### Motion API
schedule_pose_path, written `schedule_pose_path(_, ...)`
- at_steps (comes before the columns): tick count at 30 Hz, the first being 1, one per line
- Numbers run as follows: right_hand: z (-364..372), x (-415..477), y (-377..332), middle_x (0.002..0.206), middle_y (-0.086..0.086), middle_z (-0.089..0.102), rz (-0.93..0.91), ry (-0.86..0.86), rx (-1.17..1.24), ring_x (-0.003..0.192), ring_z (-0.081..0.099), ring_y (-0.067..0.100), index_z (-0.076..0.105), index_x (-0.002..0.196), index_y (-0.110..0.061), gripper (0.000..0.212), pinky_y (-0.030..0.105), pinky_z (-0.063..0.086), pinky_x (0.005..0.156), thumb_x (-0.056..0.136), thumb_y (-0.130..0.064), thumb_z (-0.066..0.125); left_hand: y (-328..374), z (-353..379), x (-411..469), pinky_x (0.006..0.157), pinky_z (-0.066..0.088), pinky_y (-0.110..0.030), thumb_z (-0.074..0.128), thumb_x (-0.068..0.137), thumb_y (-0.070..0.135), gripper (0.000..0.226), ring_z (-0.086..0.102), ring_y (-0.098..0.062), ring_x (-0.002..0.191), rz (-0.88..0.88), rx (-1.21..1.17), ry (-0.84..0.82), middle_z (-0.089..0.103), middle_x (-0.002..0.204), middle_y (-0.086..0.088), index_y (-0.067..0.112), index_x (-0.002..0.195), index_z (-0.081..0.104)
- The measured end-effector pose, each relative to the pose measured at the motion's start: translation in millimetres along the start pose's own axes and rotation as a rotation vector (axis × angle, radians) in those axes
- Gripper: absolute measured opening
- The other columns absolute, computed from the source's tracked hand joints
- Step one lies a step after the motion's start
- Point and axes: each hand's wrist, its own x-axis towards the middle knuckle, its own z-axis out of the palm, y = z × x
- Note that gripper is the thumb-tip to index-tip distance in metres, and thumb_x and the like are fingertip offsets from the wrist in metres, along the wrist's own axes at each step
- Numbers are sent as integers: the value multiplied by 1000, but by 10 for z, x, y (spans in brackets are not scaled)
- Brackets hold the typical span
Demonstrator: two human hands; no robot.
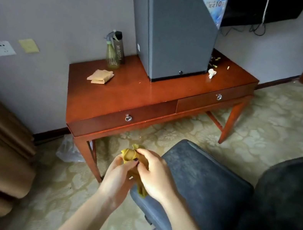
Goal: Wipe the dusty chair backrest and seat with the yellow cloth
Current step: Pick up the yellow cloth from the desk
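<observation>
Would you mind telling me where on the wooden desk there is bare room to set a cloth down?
The desk is bare along its front edge, between the folded beige cloth and the fridge. It is crowded behind that cloth, by the spray bottle, and scraps litter the right end.

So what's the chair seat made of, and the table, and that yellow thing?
The dark grey padded chair seat looks like soft fabric: matte, with pale dusty smudges. The reddish-brown table looks like varnished wood: it reflects light. The crumpled yellow cloth looks like thin soft fabric: it bunches up.
</observation>
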Motion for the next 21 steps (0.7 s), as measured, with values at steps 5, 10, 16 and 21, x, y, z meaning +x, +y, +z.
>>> schedule_pose_path(5,-306,-557,-19,134,-2,53,6,69,-87,117,54,22,47,137,-29,42,37,46,97,96,-22,48,-137,208,-332,74,52,-35,40,97,2,25,61,-23,85,30,123,-35,64,96,-16,-1,118,52)
schedule_pose_path(10,-480,-1258,72,126,-3,59,55,238,-156,109,58,18,52,133,-27,36,35,51,90,98,-23,48,-356,412,-723,75,49,-36,40,98,4,19,64,-23,87,20,170,-154,66,98,-15,6,111,55)
schedule_pose_path(16,-732,-2125,251,108,-6,66,70,303,-340,96,62,18,64,118,-24,31,37,54,80,95,-25,43,-631,783,-1181,86,47,-45,42,98,5,17,61,-31,96,-41,243,-255,64,104,-17,9,109,55)
schedule_pose_path(21,-1187,-2472,609,86,-6,71,-29,693,-561,86,58,12,74,95,-16,32,29,48,85,87,-21,43,-665,1116,-1436,84,49,-34,46,97,5,20,63,-18,95,-20,278,-321,69,95,-1,20,100,59)
